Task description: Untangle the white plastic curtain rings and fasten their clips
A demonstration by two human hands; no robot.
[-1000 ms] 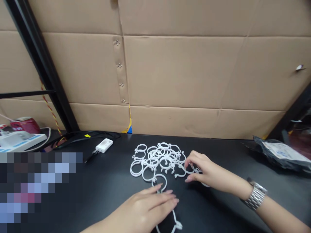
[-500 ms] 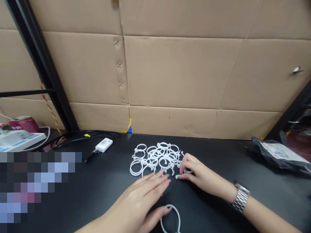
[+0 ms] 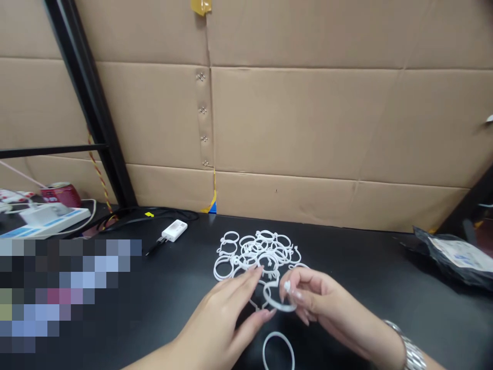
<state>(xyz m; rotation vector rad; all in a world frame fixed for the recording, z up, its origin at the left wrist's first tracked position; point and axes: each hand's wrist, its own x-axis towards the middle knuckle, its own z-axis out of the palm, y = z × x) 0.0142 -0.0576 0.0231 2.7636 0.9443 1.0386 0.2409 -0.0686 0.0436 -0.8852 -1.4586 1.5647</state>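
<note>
R hand (image 3: 325, 303) pinches a white ring (image 3: 280, 308) btwn thumb & fingers, abv blk table (image 3: 169, 298). L hand (image 3: 215, 313): thumb apart from fingers, tip nr ring, can't tell if touching. Ring pile (image 3: 250, 252) behind; loose ring (image 3: 278, 334) nearer cam.

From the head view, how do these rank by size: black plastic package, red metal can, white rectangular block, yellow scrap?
1. Black plastic package, partly out of frame
2. Red metal can
3. White rectangular block
4. Yellow scrap

Rings (image 3: 248, 248) lie on the table (image 3: 365, 277) before cardboard (image 3: 308, 118), adapter (image 3: 175, 230) left, what seems a packet (image 3: 458, 252) right
</note>
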